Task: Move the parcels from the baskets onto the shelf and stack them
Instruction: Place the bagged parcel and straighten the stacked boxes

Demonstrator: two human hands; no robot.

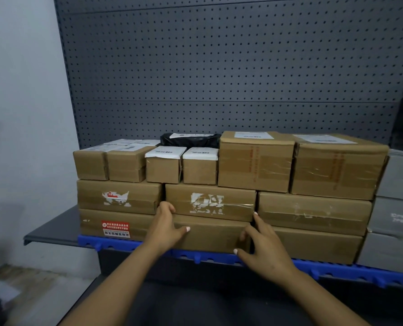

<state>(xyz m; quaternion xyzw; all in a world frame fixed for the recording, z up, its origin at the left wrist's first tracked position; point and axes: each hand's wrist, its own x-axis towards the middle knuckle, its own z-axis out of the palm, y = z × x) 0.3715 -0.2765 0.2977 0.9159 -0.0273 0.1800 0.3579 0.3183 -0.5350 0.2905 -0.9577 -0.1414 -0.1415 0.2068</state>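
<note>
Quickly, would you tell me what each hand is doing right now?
Left hand: open, fingers on the middle box.
Right hand: open, touching the bottom box.

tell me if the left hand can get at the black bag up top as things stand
Probably not easily: the black bag lies behind two small white-topped boxes, and the left hand is low on the middle box. Reaching over from above looks free.

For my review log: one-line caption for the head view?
Both hands, left and right, press a middle cardboard parcel into the stacked rows on the shelf.
</note>
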